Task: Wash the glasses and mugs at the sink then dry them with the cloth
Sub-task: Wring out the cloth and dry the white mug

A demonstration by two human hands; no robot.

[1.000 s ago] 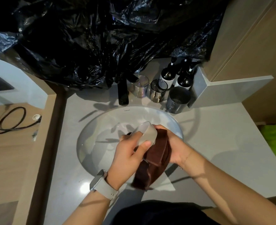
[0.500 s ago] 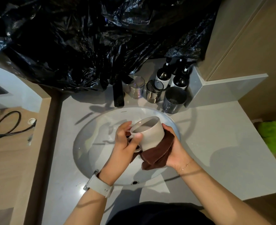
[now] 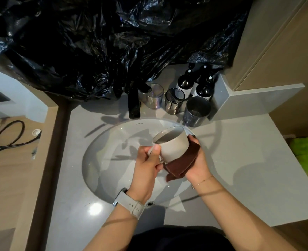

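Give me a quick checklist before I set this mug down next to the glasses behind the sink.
1. Grip on the mug: left hand holds the handle. Ok.
2. Support: right hand presses the brown cloth against the mug's side and base. Ok.
3. Mug upright, opening up: ok.
4. Mug dry inside: cannot tell, the interior is shadowed.
5. Landing spot: three glasses and dark bottles crowd the back counter; bare counter lies to the right. Ok.
6. Faucet off: no water visible. Ok.
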